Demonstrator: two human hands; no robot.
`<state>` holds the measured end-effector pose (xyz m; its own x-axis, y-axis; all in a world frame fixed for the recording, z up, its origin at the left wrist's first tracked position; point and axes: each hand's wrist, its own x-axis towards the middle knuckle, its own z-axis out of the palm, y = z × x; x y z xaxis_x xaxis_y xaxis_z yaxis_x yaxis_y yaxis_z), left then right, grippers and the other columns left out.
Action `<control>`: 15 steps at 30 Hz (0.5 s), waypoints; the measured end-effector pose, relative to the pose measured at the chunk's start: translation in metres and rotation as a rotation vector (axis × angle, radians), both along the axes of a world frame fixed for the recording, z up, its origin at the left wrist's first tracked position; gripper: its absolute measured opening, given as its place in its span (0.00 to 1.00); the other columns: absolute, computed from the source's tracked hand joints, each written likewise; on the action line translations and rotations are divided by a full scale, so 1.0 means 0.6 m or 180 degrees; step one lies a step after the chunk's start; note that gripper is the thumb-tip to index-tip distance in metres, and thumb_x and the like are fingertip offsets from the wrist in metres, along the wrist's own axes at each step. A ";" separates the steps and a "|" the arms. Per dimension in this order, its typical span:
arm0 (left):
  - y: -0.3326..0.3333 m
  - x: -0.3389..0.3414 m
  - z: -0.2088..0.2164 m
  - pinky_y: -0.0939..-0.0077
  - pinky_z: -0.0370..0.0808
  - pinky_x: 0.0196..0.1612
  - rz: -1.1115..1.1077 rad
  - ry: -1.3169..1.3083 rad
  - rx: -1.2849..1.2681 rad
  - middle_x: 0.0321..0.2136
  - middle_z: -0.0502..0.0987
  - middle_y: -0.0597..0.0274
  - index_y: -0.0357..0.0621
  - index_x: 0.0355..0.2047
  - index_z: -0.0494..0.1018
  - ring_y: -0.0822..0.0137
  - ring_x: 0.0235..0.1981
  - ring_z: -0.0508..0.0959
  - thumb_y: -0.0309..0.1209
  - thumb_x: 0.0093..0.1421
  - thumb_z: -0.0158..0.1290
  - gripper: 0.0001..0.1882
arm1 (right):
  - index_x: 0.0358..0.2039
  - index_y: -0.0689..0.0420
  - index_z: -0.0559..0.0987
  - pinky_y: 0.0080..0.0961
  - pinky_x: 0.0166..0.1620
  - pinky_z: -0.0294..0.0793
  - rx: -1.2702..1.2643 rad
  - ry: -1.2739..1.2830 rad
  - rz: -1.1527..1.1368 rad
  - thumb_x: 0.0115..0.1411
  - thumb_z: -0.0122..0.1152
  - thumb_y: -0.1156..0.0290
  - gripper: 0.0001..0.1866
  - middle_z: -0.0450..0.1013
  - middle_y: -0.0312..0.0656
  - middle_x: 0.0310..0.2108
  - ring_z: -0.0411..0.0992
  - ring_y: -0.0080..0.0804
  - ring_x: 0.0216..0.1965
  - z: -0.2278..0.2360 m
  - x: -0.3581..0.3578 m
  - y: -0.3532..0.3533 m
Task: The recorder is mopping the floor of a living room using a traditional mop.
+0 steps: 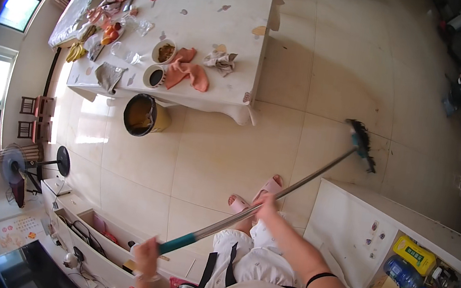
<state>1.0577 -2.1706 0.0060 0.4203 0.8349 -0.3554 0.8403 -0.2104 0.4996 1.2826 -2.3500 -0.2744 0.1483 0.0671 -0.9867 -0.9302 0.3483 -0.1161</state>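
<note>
A long broom (pixel 311 177) slants across the view, with a metal pole, a teal grip and a dark-bristled head (pixel 361 146) on the tiled floor to the right. My left hand (pixel 146 256) is closed round the teal grip at the top end. Farther down the pole, my right hand (pixel 267 207) grips the bare metal. Small dark specks lie on the floor around the bristles. My feet, in pink slippers (pixel 238 204), stand just left of the pole.
A cloth-covered table (pixel 223 28) holds bowls, rags and fruit. By its near edge stands a bin (pixel 149 116). A white cabinet (pixel 349 219) juts in at the right, close to the pole. Open drawers (pixel 100 229) and a fan (pixel 14 165) are at lower left.
</note>
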 end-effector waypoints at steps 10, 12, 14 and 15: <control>-0.089 -0.240 0.188 0.68 0.64 0.33 -0.0183 0.2596 -0.0898 0.26 0.73 0.49 0.35 0.31 0.71 0.60 0.29 0.72 0.46 0.58 0.38 0.24 | 0.17 0.63 0.64 0.38 0.16 0.71 -0.0208 0.0947 0.1443 0.43 0.43 0.81 0.01 0.62 0.48 0.12 0.66 0.41 0.13 0.106 -0.310 0.171; -0.100 -0.211 0.181 0.70 0.57 0.47 -0.0811 0.3029 -0.1652 0.39 0.69 0.49 0.35 0.41 0.65 0.55 0.42 0.67 0.47 0.58 0.37 0.25 | 0.15 0.64 0.64 0.38 0.10 0.67 -0.0549 0.0424 0.2299 0.45 0.44 0.81 0.04 0.63 0.49 0.11 0.66 0.41 0.11 0.093 -0.289 0.169; -0.104 -0.159 0.178 0.67 0.56 0.52 -0.1232 0.3255 -0.2239 0.45 0.68 0.49 0.36 0.51 0.57 0.53 0.47 0.65 0.47 0.57 0.39 0.29 | 0.15 0.65 0.65 0.37 0.10 0.67 -0.0737 0.0316 0.2477 0.47 0.44 0.79 0.06 0.63 0.49 0.11 0.66 0.40 0.09 0.094 -0.256 0.160; -0.145 -0.220 0.123 0.63 0.62 0.46 0.0971 0.1677 -0.2494 0.38 0.72 0.48 0.38 0.49 0.62 0.55 0.42 0.69 0.46 0.57 0.40 0.26 | 0.15 0.66 0.66 0.35 0.09 0.67 -0.0894 0.0218 0.2611 0.49 0.45 0.76 0.09 0.64 0.49 0.11 0.65 0.39 0.08 0.098 -0.232 0.152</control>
